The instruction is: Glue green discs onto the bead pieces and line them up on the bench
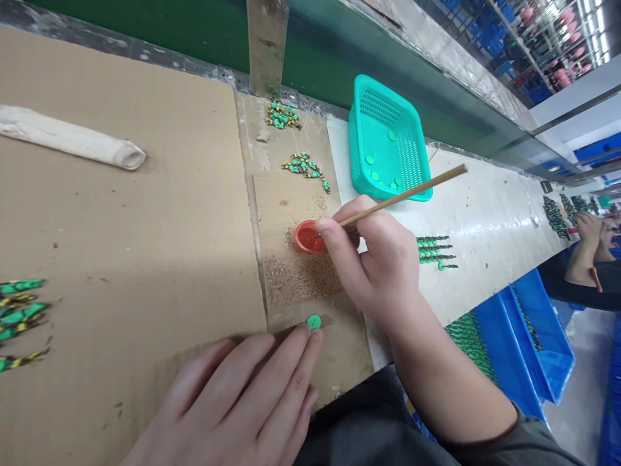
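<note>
My right hand (pixel 376 259) pinches a thin wooden stick (pixel 407 193) like a pen. Its lower tip reaches into a small round red cup (pixel 308 248), and I cannot make out how that tip is shaped. The cup stands on a cardboard piece, next to a speckled brown patch (pixel 301 278). Below the cup, my left hand (pixel 247 395) lies low over the cardboard with its fingers together. Its fingertips hold the edge of a small green disc like a button (pixel 314 321); the thumb is mostly hidden.
A turquoise basket (pixel 356 162) holds several green discs. Green, black and yellow pieces lie in piles (pixel 283 115) and at the left (pixel 22 310). Green-and-dark strips (pixel 431 250) lie right. A pale roll (pixel 72 137) rests upper left. Blue bins (pixel 514 349) stand below the table; a co-worker's hands (pixel 589 226) show far right.
</note>
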A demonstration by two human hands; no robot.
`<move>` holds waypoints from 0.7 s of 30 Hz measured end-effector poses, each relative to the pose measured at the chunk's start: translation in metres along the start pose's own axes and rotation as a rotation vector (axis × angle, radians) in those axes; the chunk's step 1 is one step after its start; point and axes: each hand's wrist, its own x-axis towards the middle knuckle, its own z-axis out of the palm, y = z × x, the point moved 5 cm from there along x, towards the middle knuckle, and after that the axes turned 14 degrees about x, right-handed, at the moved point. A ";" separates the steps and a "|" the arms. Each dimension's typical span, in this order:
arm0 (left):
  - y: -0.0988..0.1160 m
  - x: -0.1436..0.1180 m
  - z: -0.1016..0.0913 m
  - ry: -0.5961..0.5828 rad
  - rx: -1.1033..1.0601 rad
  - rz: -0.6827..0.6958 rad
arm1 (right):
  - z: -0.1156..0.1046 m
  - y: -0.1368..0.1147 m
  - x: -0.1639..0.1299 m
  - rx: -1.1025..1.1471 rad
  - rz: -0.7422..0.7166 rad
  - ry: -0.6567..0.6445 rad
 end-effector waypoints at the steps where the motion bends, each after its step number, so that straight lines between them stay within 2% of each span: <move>1: 0.000 0.000 0.000 -0.001 0.000 -0.001 | 0.000 -0.001 0.000 0.005 -0.007 0.007; 9: 0.000 -0.002 0.000 -0.032 0.016 0.003 | -0.013 -0.016 -0.004 0.023 0.006 0.094; 14: 0.001 -0.014 0.000 -0.097 0.037 0.037 | -0.023 -0.037 -0.043 0.162 0.022 0.109; 18: 0.001 -0.019 -0.001 -0.128 0.018 0.021 | -0.019 -0.047 -0.076 0.236 0.027 0.085; 21: -0.001 -0.022 -0.001 -0.162 -0.007 -0.006 | -0.015 -0.048 -0.085 0.238 0.037 0.069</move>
